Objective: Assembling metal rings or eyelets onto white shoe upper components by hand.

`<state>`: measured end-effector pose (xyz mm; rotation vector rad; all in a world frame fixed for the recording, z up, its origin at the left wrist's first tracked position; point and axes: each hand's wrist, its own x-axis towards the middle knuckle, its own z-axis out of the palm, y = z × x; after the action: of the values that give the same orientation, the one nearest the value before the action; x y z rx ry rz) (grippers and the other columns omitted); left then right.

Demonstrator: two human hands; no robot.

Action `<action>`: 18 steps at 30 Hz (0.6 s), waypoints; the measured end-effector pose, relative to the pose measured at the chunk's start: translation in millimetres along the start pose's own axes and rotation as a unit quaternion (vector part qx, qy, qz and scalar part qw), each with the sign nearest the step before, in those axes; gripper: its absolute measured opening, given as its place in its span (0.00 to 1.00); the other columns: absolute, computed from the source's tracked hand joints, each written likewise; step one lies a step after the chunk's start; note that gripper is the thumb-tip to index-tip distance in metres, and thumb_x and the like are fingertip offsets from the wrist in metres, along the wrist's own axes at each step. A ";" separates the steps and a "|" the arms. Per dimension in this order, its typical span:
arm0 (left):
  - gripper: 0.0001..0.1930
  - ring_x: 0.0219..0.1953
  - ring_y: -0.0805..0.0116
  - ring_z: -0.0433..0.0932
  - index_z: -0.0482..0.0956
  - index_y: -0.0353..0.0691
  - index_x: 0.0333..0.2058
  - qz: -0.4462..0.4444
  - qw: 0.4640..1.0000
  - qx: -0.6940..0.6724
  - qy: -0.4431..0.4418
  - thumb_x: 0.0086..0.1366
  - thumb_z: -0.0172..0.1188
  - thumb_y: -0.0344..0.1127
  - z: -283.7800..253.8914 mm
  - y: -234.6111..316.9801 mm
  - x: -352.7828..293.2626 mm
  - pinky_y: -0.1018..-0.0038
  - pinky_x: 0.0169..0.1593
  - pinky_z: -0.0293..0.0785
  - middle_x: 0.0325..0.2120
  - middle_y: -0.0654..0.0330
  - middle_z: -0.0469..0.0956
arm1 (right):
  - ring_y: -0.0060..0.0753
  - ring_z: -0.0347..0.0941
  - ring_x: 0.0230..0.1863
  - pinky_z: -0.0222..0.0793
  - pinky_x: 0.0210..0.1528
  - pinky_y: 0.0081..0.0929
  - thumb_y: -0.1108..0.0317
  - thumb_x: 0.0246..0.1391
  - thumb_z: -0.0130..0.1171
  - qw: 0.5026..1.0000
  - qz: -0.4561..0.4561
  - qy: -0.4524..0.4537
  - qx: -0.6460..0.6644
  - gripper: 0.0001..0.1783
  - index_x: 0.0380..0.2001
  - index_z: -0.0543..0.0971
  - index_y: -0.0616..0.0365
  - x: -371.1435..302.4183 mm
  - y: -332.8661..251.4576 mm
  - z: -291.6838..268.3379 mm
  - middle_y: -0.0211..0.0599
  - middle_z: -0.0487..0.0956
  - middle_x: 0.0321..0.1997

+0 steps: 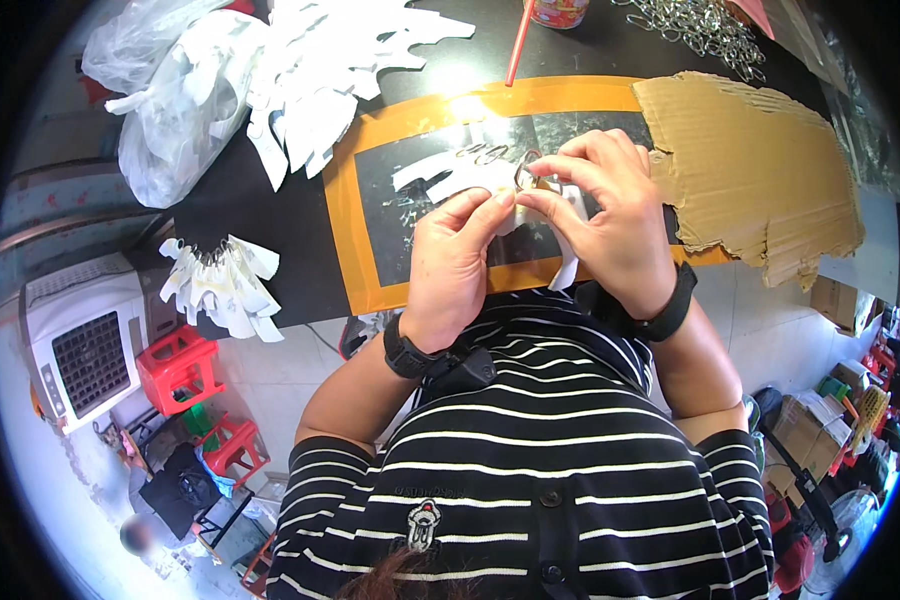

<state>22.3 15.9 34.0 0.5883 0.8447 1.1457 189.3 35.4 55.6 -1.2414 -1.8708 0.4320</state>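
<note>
Over the taped work area, both hands meet at a small metal ring [526,168]. My right hand [620,205] is closed, with thumb and fingers pinching the ring. Thumb and forefinger of my left hand [452,255] are pressed together at the ring's lower side, on the edge of a white flat piece [567,262] that hangs below the right fingers. Fingertips hide how the piece and ring meet. Beyond the left hand, a white cut piece [450,178] lies on the dark mat [385,195], with a few small dark rings [482,153] by it.
Orange tape [345,235] frames the mat. White cut pieces [315,75] and a plastic bag [180,120] lie far left; a bunch of white tags [220,285] sits at the left edge. Cardboard [755,165] and a heap of metal rings [700,30] are right. Another person [150,535] is lower left.
</note>
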 end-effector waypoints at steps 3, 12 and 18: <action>0.06 0.43 0.74 0.77 0.79 0.30 0.38 0.003 1.000 0.001 -0.029 0.68 0.57 0.27 -7.4 -6.5 0.1 0.77 0.51 0.70 0.38 0.59 0.80 | 0.35 0.69 0.39 0.58 0.44 0.33 0.67 0.42 0.70 0.999 0.025 -0.010 0.023 0.08 0.29 0.84 0.54 1.8 2.2 1.5 0.31 0.75 0.30; 0.14 0.39 0.77 0.76 0.79 0.28 0.49 -0.049 0.996 0.064 -0.040 0.69 0.54 0.28 -0.6 2.0 -10.3 0.80 0.49 0.70 0.38 0.60 0.81 | 0.41 0.76 0.30 0.72 0.35 0.35 0.73 0.38 0.67 0.987 0.097 -0.080 0.100 0.05 0.21 0.83 0.63 17.6 8.0 -5.5 0.40 0.79 0.24; 0.12 0.31 0.81 0.76 0.82 0.31 0.46 -0.207 0.943 0.230 -0.124 0.70 0.54 0.30 -5.8 46.4 -24.4 0.82 0.36 0.72 0.31 0.62 0.82 | 0.41 0.75 0.33 0.68 0.41 0.35 0.73 0.39 0.65 0.984 0.048 -0.154 0.077 0.04 0.17 0.80 0.62 14.3 19.2 5.7 0.38 0.77 0.24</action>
<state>-11.8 7.7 73.5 0.8696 0.9650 0.4737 193.8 57.5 45.8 -1.2167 -1.9920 0.8463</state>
